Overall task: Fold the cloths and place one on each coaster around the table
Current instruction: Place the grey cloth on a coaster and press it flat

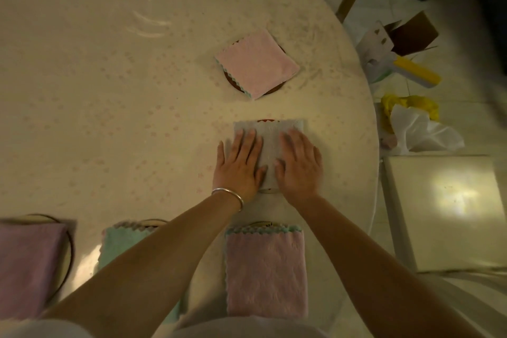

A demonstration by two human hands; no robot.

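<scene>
A folded white cloth (270, 143) lies on a coaster (267, 120) whose rim peeks out at its far edge. My left hand (240, 164) and my right hand (299, 166) press flat on this cloth, fingers spread, side by side. A folded pink cloth (256, 63) rests on a dark round coaster (233, 82) farther back. Close to me, a pink cloth (266, 271), a green cloth (120, 244) and a purple cloth (27, 263) each lie folded on coasters, the green one partly hidden by my left arm.
The table (109, 90) has a pale flowered cover and a curved right edge. On the floor to the right are a white stool (444, 211), plastic bags (419, 129), a yellow-handled tool (414, 71) and a cardboard box (411, 33).
</scene>
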